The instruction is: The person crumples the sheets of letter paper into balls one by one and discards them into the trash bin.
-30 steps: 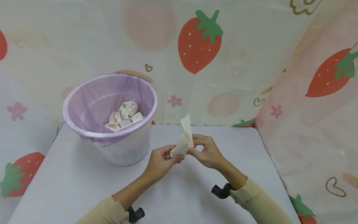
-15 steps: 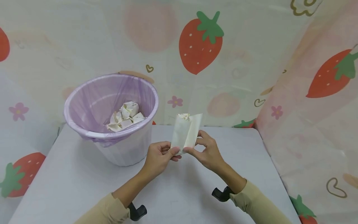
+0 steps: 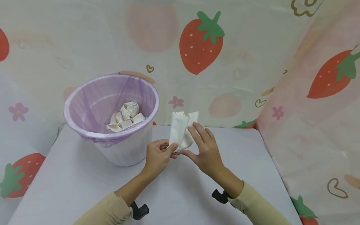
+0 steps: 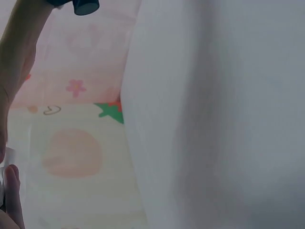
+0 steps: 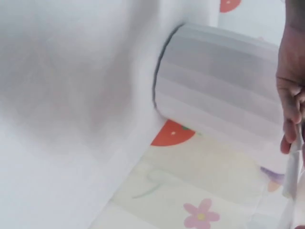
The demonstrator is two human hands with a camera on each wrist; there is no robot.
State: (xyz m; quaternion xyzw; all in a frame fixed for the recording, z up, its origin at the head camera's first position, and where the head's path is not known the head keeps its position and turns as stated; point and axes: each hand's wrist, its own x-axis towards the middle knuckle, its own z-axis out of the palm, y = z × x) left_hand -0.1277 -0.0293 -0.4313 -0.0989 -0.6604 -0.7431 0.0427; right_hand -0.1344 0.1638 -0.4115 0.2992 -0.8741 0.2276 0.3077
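A folded white sheet of paper stands upright between the hands in the head view, a bit of printed pattern showing at its top edge. My left hand pinches its lower left corner, thumb in front and fingers behind. On the other side, my right hand spreads its fingers nearly straight against the right-hand flap, its thumb at the bottom edge. Only part of the left hand enters the left wrist view. In the right wrist view the paper appears edge-on below the left hand.
A white bin with a purple liner stands at the left of the white-covered table. Several crumpled papers lie inside it. A strawberry-print backdrop encloses the back and sides.
The paper was first seen narrow and angled, then turned to face the camera with its folds opening. My right hand has let go of its pinch and straightened its fingers over the flap.
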